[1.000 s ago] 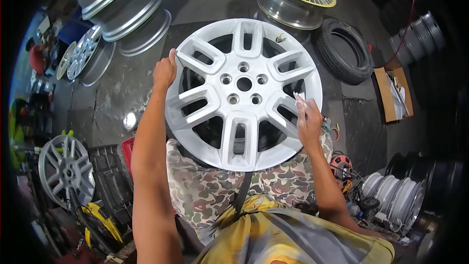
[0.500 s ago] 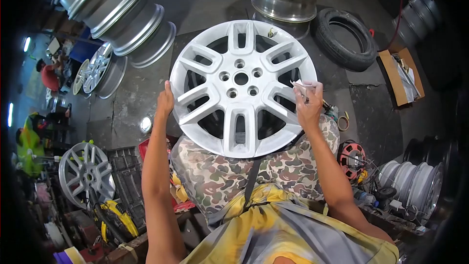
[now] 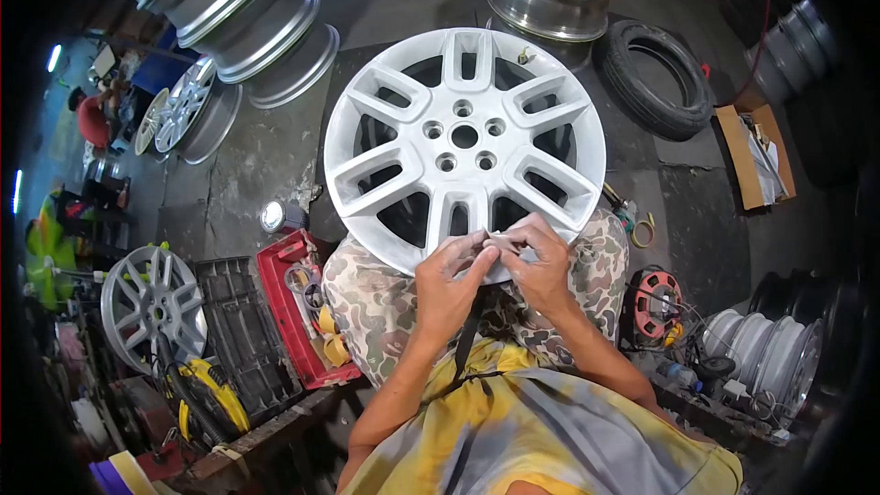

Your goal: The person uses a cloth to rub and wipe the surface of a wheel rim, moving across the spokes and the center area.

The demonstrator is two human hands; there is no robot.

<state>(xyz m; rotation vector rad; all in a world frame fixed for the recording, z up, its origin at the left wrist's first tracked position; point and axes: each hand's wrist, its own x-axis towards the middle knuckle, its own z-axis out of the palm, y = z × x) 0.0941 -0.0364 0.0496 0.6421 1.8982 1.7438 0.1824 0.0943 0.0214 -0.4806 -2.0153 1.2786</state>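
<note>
A large, matt white alloy wheel rim (image 3: 465, 185) with paired spokes lies face up across the lap. Over its near edge my two hands meet. Between them is a small pale folded sheet (image 3: 500, 238) that looks like sandpaper. My left hand (image 3: 452, 277) pinches one side of it with thumb and fingers. Closed on the other side is my right hand (image 3: 539, 268), its fingertips whitened with dust. The fingers cover most of the sheet. A valve (image 3: 523, 57) sits at the rim's far edge.
Stacked rims (image 3: 247, 14) stand far left, a yellow-edged rim (image 3: 550, 9) at the back. A black tyre (image 3: 655, 82) and a cardboard box (image 3: 756, 160) are right. A red tray (image 3: 280, 293) with tape rolls sits left of the knees. Another person (image 3: 94, 119) works far left.
My left hand has left the rim's left edge and my right hand has come from its right side with the sheet. Both now hold it at the near edge.
</note>
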